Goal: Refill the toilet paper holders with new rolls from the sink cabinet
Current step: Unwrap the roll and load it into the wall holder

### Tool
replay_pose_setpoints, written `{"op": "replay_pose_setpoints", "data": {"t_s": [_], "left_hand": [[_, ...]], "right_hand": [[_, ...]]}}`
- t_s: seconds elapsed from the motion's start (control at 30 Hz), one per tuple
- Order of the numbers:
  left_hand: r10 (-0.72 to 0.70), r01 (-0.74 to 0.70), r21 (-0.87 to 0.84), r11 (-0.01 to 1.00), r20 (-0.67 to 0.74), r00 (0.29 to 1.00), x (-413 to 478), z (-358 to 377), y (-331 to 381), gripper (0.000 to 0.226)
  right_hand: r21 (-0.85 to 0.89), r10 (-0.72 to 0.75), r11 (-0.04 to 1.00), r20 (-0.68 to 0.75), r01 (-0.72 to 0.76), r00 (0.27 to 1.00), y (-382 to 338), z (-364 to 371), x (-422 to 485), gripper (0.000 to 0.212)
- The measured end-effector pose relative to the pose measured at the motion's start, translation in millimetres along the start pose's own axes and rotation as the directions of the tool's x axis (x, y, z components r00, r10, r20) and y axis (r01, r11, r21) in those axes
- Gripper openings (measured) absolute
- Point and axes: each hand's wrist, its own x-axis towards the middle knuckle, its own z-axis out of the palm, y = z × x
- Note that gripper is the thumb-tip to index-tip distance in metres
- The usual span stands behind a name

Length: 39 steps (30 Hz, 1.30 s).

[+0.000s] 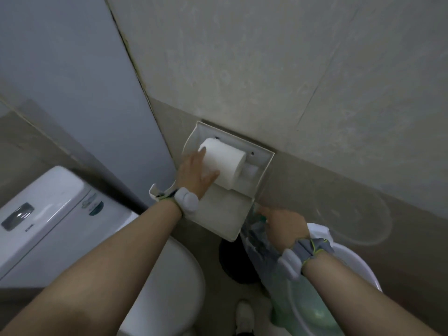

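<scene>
A white wall-mounted toilet paper holder [260, 163] hangs open, its cover [218, 214] folded down. A full white roll [226, 156] lies inside it on the spindle. My left hand [196, 173] rests flat against the roll's left end, fingers spread. My right hand [286, 223] is below the holder's right corner, fingers closed on the top of a translucent green plastic bag [271, 258]. The bag hangs down into a white bucket [358, 267].
A white toilet with cistern [48, 214] and closed lid [174, 275] stands at the lower left. A dark round bin [232, 258] sits on the floor under the holder. A grey partition [72, 81] meets the tiled wall at left. My shoe [244, 316] shows below.
</scene>
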Motion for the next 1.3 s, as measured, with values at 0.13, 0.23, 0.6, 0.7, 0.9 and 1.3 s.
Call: {"op": "replay_pose_setpoints", "data": {"t_s": [0.13,0.23,0.6,0.7,0.9,1.3], "left_hand": [[0.222,-0.256,0.252,0.933,0.154,0.963,-50,-4,-25,0.099],[0.299,-0.396,0.379,0.836,0.290,0.909,-73,-9,-39,0.106],[0.345,-0.291,0.523,0.801,-0.007,0.939,-78,-16,-33,0.074],[0.258,-0.177,0.492,0.852,-0.100,0.961,-60,-19,-21,0.079],[-0.014,0.089,0.270,0.959,-0.267,0.964,-22,-23,20,0.056],[0.030,-0.077,0.459,0.885,0.109,0.994,28,22,25,0.061]], "right_hand": [[-0.003,-0.008,1.000,-0.023,0.008,1.000,-4,20,-10,0.028],[0.050,-0.008,0.999,-0.202,0.018,0.979,-8,34,-24,0.035],[0.031,-0.132,0.990,-0.136,0.137,0.982,-23,33,-61,0.049],[0.019,-0.154,0.988,-0.058,0.155,0.986,-25,29,-65,0.052],[0.034,-0.101,0.994,-0.143,0.107,0.985,-23,14,-54,0.047],[0.143,-0.123,0.977,-0.233,0.159,0.965,8,-15,-19,0.053]]}}
